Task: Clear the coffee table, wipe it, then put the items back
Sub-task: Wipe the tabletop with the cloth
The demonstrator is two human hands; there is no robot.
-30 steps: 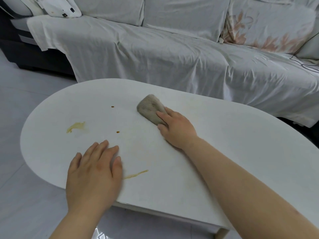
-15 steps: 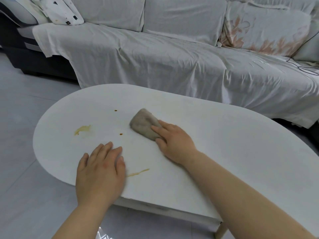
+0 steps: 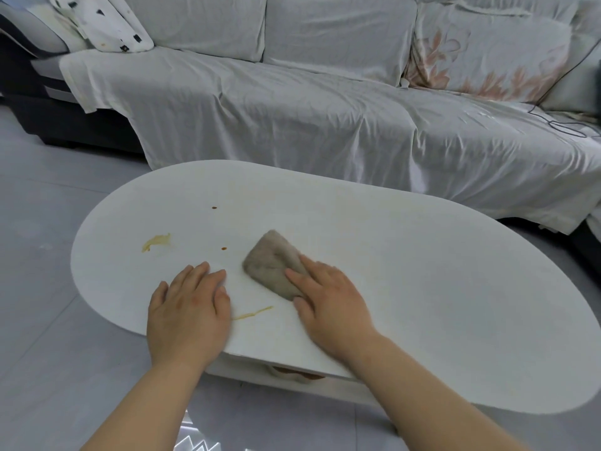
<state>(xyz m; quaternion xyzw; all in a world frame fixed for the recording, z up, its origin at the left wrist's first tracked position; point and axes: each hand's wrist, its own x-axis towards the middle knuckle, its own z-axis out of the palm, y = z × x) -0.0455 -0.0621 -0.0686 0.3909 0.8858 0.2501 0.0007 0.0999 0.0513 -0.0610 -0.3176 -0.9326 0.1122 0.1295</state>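
Note:
A white oval coffee table (image 3: 439,288) fills the lower middle of the head view. A folded grey-brown cloth (image 3: 271,260) lies flat on it, and my right hand (image 3: 331,307) presses down on the cloth's near right part. My left hand (image 3: 188,307) rests flat and empty on the table near its front edge. Stains mark the top: a yellow smear (image 3: 156,242) at the left, a yellow streak (image 3: 253,315) between my hands, and two small brown drops (image 3: 214,207) (image 3: 224,248).
A sofa under a white sheet (image 3: 325,125) runs along the far side of the table. A spotted pillow (image 3: 107,24) lies on its left end and a floral cushion (image 3: 487,53) at the right. Grey tiled floor (image 3: 48,206) lies to the left.
My right hand has slid the cloth toward me and to the left, closer to my left hand. The view has shifted, so the table sits further right in frame.

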